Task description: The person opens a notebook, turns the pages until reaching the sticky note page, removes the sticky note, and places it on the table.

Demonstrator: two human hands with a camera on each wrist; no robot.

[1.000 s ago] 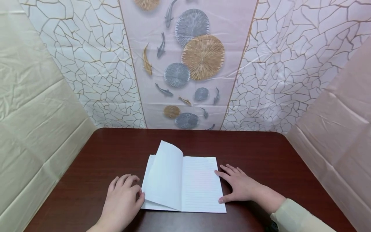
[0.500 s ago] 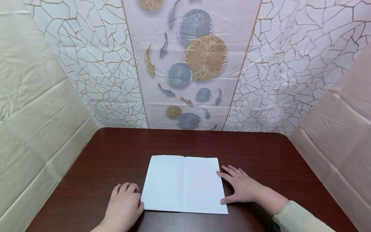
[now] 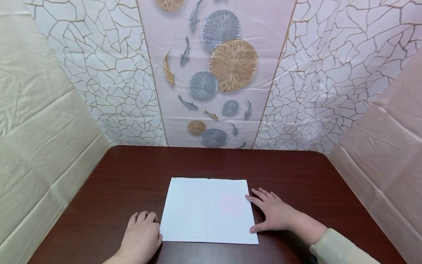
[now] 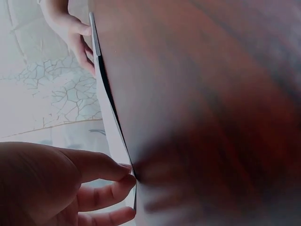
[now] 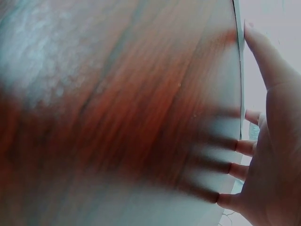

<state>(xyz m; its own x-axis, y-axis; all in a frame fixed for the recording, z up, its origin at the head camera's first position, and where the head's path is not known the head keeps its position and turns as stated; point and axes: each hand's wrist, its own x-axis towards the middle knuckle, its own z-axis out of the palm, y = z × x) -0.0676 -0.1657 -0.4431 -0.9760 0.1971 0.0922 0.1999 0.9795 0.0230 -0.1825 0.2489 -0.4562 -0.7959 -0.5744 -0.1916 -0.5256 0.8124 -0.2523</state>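
Observation:
An open notebook (image 3: pixel 208 211) lies flat on the dark red-brown table, lined pages showing on both sides of its fold. At the lower part of its left edge is my left hand (image 3: pixel 141 234). The left wrist view has this left hand (image 4: pixel 61 188) with thumb and forefinger tips meeting at the notebook's edge (image 4: pixel 113 127), pinching it. My right hand (image 3: pixel 275 212) is spread at the right edge, thumb and forefinger tips resting on the page margin. Its other fingers reach onto the table, as the right hand (image 5: pixel 277 141) in the right wrist view also shows.
The wooden table (image 3: pixel 211 161) extends around the notebook on every side. Behind it hangs a patterned backdrop (image 3: pixel 211 73) with fish and round leaf shapes. Pale cloth walls (image 3: pixel 39 146) flank the table left and right. A light sleeve (image 3: pixel 339 247) covers the right forearm.
One second ago a leaf stood raised over the left side; it has come down flat. The left page looked blank and now shows lines. My left hand lowered slightly; the right stayed put.

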